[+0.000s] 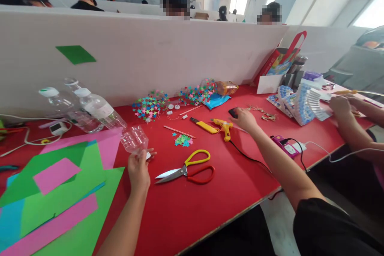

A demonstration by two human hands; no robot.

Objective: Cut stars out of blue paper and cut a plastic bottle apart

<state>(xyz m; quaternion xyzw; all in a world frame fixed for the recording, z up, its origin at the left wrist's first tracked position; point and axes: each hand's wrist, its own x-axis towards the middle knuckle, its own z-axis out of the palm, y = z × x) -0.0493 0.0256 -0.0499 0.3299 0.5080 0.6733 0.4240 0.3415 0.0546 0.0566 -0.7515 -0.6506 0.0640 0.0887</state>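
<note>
My left hand [139, 168] is closed on a piece of clear plastic bottle [134, 139], just above the red table [180, 212]. A small white bit shows by its fingertips. My right hand [244, 119] reaches across the table, its fingers on a small black object [233, 113] whose kind I cannot make out. Left of that hand lies a yellow glue gun [225, 127] with a black cord, and beside it a yellow utility knife [205, 125]. Scissors [186, 170] with one yellow and one red handle rest partly open between my hands.
Coloured paper sheets [69, 192] cover the left side near clear bottles [96, 108]. Star confetti [150, 106] lies along the white partition [144, 52]. A purple power strip [285, 147] sits near the front edge. At right, another person's hands [342, 106] are beside folded patterned paper [303, 104].
</note>
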